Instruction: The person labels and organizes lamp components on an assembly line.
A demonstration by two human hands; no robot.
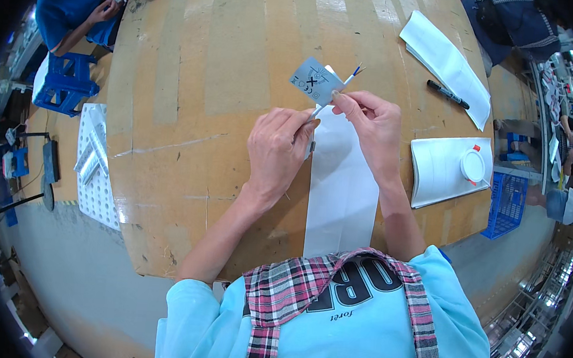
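A silver-grey label point(313, 80) with black printed symbols is up in front of me over the table. My right hand point(376, 122) pinches it by its near right corner between thumb and finger. A white cable point(349, 80) with thin blue and brown wire ends sticks out behind the label. My left hand point(277, 148) is closed around the cable's near stretch, just left of and below the label. A small dark piece shows under the left fingers, too hidden to name. Below both hands a long white paper strip point(343, 190) lies on the table, running toward my body.
The brown taped table point(191, 104) holds folded white sheets point(444, 57), a black marker point(448, 95), and a paper stack point(429, 163) with a round white lamp-like disc point(472, 165) at right. Another person point(78, 8) works far left, near blue stools point(69, 81). A blue crate point(505, 203) stands right.
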